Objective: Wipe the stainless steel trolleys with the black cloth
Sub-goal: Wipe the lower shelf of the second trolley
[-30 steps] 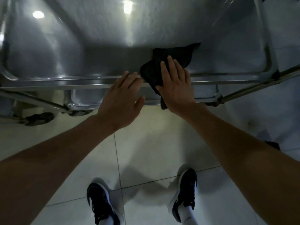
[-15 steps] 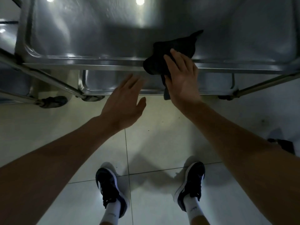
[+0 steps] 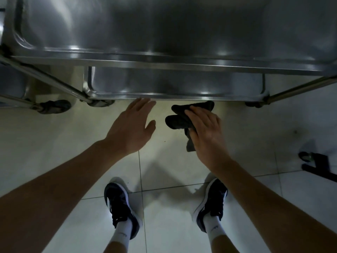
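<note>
brushed, glossy stainless steel on trolley, streaked with reflections; soft matt black cloth, crumpled; smooth, shiny pale floor tiles; matt dark rubber on castor.

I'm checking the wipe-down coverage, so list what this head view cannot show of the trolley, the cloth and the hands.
- Trolley: the top shelf's far side runs off the upper edge; most of the lower shelf lies hidden under the top one.
- Black cloth: part is covered by the right hand, so its full size is unknown.
- Left hand: whether its fingers touch the lower shelf's rim cannot be told.
- Streaks or dirt on the steel: lost in glare and blur.
</note>
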Tool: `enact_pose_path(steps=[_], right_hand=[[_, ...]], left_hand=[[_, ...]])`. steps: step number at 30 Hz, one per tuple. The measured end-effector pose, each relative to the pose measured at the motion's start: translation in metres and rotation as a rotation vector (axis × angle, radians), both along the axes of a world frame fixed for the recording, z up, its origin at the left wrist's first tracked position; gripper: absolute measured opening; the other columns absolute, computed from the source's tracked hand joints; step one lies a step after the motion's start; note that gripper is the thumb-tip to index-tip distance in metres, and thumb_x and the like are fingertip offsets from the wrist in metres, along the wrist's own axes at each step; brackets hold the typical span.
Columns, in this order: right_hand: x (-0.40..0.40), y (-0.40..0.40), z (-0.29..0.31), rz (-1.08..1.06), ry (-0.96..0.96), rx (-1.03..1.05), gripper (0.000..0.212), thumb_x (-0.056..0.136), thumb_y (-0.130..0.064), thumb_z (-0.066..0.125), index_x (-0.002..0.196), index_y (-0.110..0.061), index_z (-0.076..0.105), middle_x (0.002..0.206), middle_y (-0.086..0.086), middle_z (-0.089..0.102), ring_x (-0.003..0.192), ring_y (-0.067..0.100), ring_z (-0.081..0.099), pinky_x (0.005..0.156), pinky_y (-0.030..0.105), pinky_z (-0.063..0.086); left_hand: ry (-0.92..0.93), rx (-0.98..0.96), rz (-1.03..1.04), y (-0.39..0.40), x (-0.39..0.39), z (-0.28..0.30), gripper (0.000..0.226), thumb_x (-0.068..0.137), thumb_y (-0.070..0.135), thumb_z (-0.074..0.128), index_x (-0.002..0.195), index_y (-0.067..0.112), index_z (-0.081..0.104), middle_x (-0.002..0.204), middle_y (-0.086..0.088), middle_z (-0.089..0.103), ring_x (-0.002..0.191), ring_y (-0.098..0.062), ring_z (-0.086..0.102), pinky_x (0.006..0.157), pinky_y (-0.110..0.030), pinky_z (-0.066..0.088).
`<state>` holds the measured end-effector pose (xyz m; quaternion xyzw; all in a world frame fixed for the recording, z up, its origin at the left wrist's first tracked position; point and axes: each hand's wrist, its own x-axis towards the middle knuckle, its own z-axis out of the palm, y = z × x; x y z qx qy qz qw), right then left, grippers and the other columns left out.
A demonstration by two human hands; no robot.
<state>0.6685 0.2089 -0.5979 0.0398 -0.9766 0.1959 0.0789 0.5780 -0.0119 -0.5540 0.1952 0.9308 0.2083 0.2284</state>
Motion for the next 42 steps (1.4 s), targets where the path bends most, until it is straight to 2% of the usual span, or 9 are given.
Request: enact_pose_path(steps=[8, 14, 21, 27, 30, 33, 36, 38, 42], right_hand=[[-0.008, 0.013, -0.051, -0.031, -0.041, -0.022, 0.065, 0.074, 0.004, 0.075, 0.135, -0.004, 0.057, 0.140, 0.013, 0.056, 0.132, 0.030, 0.047, 0.109, 0.046, 0.035], [-0.036, 0.026, -0.100, -0.003, -0.079, -0.060, 0.048, 0.090, -0.007, 0.063, 0.138, -0.010, 0.056, 0.142, 0.009, 0.056, 0.133, 0.029, 0.046, 0.111, 0.041, 0.030], [-0.090, 0.034, -0.161, 0.016, -0.035, -0.076, 0.043, 0.095, -0.013, 0.060, 0.138, -0.013, 0.056, 0.139, 0.008, 0.058, 0.131, 0.030, 0.049, 0.110, 0.047, 0.037], [-0.145, 0.038, -0.203, -0.007, -0.018, -0.091, 0.044, 0.092, -0.014, 0.061, 0.136, -0.015, 0.057, 0.135, 0.009, 0.060, 0.127, 0.030, 0.052, 0.105, 0.053, 0.043], [-0.167, 0.041, -0.214, -0.010, -0.033, -0.121, 0.040, 0.094, -0.014, 0.060, 0.134, -0.013, 0.059, 0.133, 0.011, 0.060, 0.125, 0.030, 0.053, 0.106, 0.050, 0.044], [-0.186, 0.044, -0.222, -0.017, -0.136, -0.120, 0.043, 0.100, -0.022, 0.056, 0.143, -0.019, 0.052, 0.146, 0.006, 0.052, 0.134, 0.025, 0.047, 0.113, 0.037, 0.037], [-0.200, 0.044, -0.231, 0.042, -0.206, 0.002, 0.050, 0.105, -0.031, 0.046, 0.154, -0.023, 0.036, 0.163, 0.002, 0.026, 0.151, 0.022, 0.020, 0.122, 0.041, 0.020], [-0.204, 0.044, -0.237, 0.051, -0.233, 0.093, 0.053, 0.107, -0.035, 0.038, 0.157, -0.025, 0.025, 0.167, 0.000, 0.012, 0.154, 0.019, 0.006, 0.124, 0.042, 0.010], [-0.208, 0.038, -0.240, 0.061, -0.246, 0.188, 0.060, 0.107, -0.040, 0.032, 0.160, -0.021, 0.011, 0.168, 0.005, 0.000, 0.154, 0.023, -0.004, 0.124, 0.044, -0.006]], left_hand=[[-0.004, -0.017, -0.017, 0.016, 0.004, -0.046, 0.058, 0.100, 0.029, 0.049, 0.153, 0.021, 0.027, 0.160, 0.001, 0.025, 0.150, -0.014, 0.012, 0.117, -0.035, 0.022], [0.031, -0.003, 0.001, 0.033, -0.007, -0.101, 0.059, 0.099, 0.029, 0.050, 0.153, 0.021, 0.027, 0.160, 0.002, 0.026, 0.148, -0.014, 0.016, 0.116, -0.037, 0.026], [0.112, 0.029, -0.015, 0.044, -0.040, -0.162, 0.057, 0.097, 0.026, 0.052, 0.150, 0.020, 0.032, 0.154, -0.002, 0.035, 0.145, -0.018, 0.025, 0.113, -0.039, 0.034], [0.220, 0.061, 0.034, 0.046, -0.071, -0.204, 0.057, 0.098, 0.024, 0.050, 0.152, 0.019, 0.031, 0.157, -0.005, 0.030, 0.149, -0.018, 0.016, 0.116, -0.033, 0.021], [0.282, 0.042, 0.019, 0.044, -0.083, -0.219, 0.058, 0.098, 0.027, 0.051, 0.152, 0.020, 0.029, 0.159, -0.005, 0.029, 0.149, -0.018, 0.015, 0.116, -0.032, 0.018], [0.335, 0.065, 0.021, 0.045, -0.099, -0.235, 0.058, 0.098, 0.023, 0.052, 0.152, 0.018, 0.032, 0.157, -0.005, 0.032, 0.149, -0.019, 0.016, 0.118, -0.036, 0.018], [0.357, 0.108, 0.035, 0.046, -0.115, -0.250, 0.056, 0.096, 0.022, 0.055, 0.149, 0.016, 0.037, 0.154, -0.006, 0.038, 0.149, -0.022, 0.019, 0.120, -0.042, 0.020], [0.381, 0.112, 0.006, 0.048, -0.121, -0.256, 0.056, 0.096, 0.023, 0.055, 0.148, 0.014, 0.039, 0.153, -0.007, 0.040, 0.148, -0.023, 0.020, 0.120, -0.044, 0.021], [0.422, 0.095, -0.001, 0.052, -0.131, -0.253, 0.055, 0.096, 0.028, 0.055, 0.147, 0.013, 0.040, 0.152, -0.006, 0.041, 0.148, -0.024, 0.022, 0.119, -0.040, 0.022]])
